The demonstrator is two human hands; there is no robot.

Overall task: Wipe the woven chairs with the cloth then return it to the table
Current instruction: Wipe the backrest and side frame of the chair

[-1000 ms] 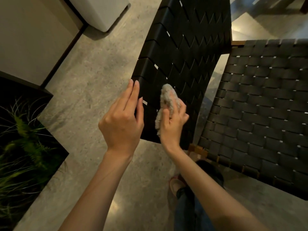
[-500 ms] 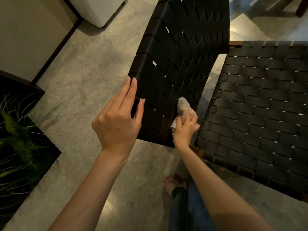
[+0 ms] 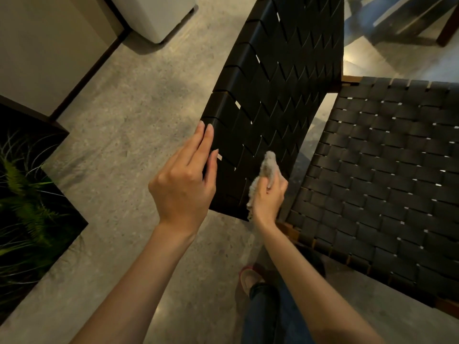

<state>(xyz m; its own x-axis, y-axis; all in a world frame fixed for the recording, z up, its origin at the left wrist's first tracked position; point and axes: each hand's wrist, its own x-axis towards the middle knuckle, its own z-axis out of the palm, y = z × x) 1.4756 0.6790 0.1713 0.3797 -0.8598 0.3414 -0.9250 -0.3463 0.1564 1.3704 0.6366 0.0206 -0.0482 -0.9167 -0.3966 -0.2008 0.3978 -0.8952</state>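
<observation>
A black woven chair back (image 3: 273, 90) rises in the middle of the view, and its woven seat (image 3: 387, 175) spreads out to the right. My right hand (image 3: 269, 199) grips a fluffy grey cloth (image 3: 267, 170) and presses it against the lower right part of the chair back. My left hand (image 3: 185, 184) has straight fingers laid along the back's left edge. The chair's wooden frame shows at the seat's near edge.
Grey stone floor (image 3: 139, 115) lies to the left. A dark planter with green ferns (image 3: 22, 199) sits at the lower left, and a white box (image 3: 154, 13) stands by the wall at the top. My shoe (image 3: 248, 279) is below the chair.
My right hand has slid the cloth from the middle of the chair back down to its lower right corner. My left hand has stayed on the left edge.
</observation>
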